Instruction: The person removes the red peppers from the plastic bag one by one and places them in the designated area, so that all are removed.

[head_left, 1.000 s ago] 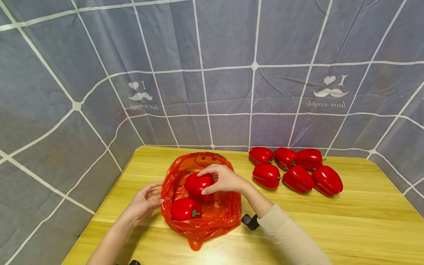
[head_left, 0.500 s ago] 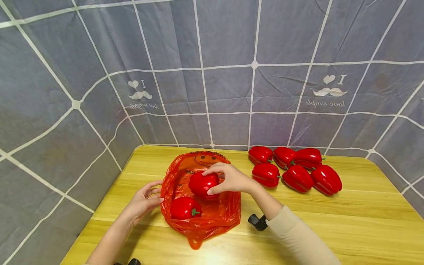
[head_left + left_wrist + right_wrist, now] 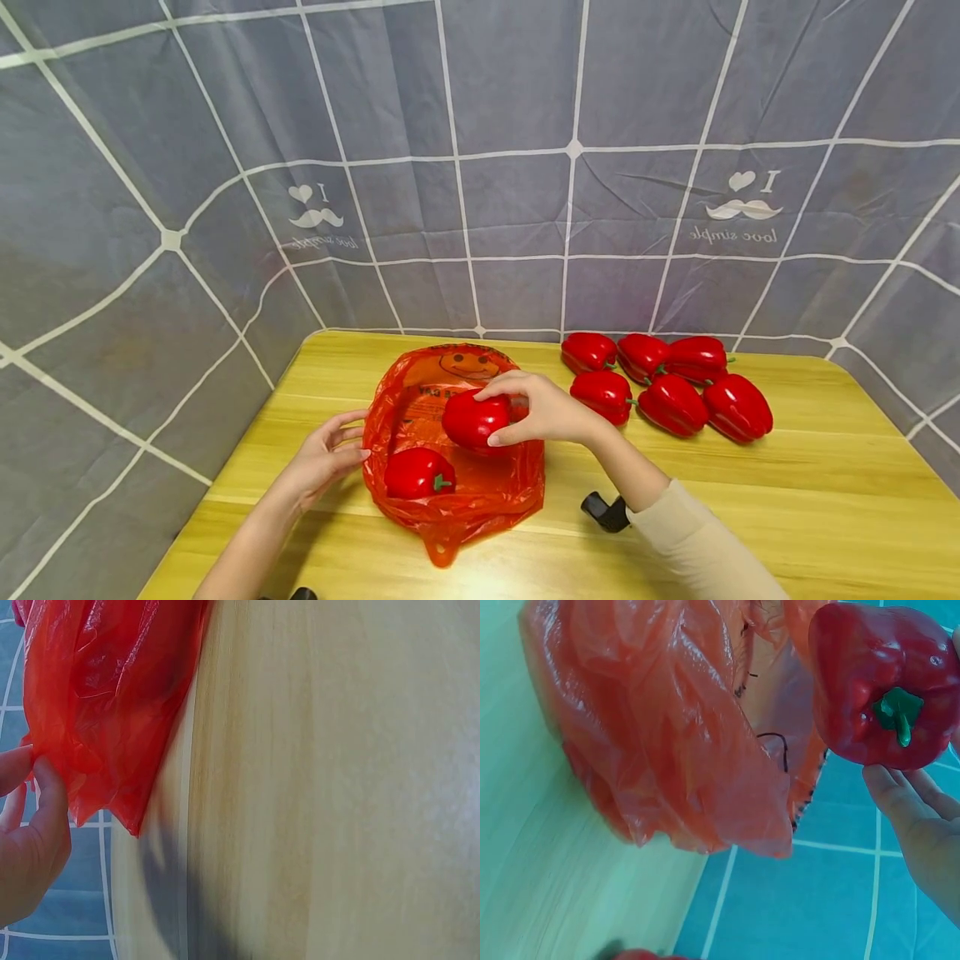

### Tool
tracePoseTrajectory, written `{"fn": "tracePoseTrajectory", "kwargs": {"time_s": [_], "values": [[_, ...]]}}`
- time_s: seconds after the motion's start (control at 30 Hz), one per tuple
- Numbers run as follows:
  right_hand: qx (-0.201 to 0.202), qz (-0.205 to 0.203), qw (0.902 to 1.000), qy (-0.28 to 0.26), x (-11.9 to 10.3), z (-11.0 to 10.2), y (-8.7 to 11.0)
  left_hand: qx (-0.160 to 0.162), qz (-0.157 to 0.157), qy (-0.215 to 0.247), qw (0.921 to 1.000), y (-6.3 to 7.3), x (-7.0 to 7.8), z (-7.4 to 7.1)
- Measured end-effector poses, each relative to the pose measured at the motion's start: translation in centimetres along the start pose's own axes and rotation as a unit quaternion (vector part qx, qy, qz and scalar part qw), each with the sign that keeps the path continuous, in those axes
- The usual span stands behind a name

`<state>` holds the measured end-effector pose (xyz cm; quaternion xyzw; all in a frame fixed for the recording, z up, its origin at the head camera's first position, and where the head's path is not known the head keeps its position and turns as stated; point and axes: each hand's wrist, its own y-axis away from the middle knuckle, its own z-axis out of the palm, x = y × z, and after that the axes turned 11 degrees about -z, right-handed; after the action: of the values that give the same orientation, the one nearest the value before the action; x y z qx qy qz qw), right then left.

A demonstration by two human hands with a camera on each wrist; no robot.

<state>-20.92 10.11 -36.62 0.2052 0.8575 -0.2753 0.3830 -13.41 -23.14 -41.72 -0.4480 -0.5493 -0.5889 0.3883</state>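
Observation:
My right hand point(image 3: 546, 408) grips a red bell pepper point(image 3: 468, 421) over the mouth of a red plastic bag point(image 3: 450, 515). In the right wrist view the held bell pepper point(image 3: 855, 682) shows its green stem, level with the upper rim of the bag point(image 3: 652, 727). A second bell pepper point(image 3: 416, 473) lies inside the bag, toward its near left side. My left hand point(image 3: 322, 462) pinches the bag's left rim; in the left wrist view its thumb and finger meet at the edge of the bag point(image 3: 105, 697).
Several more red bell peppers point(image 3: 673, 405) lie grouped in two rows at the back right of the yellow wooden table point(image 3: 810, 500). A grey curtain with white lines point(image 3: 517, 208) stands behind the table. Black wrist-camera gear point(image 3: 606, 512) hangs by my right forearm.
My right hand has moved to the right with the bell pepper, from the bag's middle toward its right side. My left hand and the bag have stayed nearly still.

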Motion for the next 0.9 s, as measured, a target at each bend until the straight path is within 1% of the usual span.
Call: {"fn": "tracePoseTrajectory", "kwargs": {"time_s": [0.13, 0.27, 0.77, 0.9], "values": [[0.002, 0.007, 0.9999, 0.008, 0.1, -0.4, 0.8, -0.001, 0.002, -0.001, 1.0, 0.0, -0.1, -0.1], [0.008, 0.011, 0.9999, 0.002, 0.3, -1.0, 1.6, 0.0, 0.001, -0.002, 1.0, 0.0, -0.1, -0.1], [0.039, -0.008, 0.9992, 0.003, 0.5, -2.6, 4.1, 0.006, -0.002, -0.004, 1.0, 0.2, 0.1, 0.0], [0.044, -0.005, 0.999, -0.005, 0.5, -3.0, 4.7, 0.009, -0.003, -0.004, 0.9999, 0.2, 0.2, 0.0]]}}
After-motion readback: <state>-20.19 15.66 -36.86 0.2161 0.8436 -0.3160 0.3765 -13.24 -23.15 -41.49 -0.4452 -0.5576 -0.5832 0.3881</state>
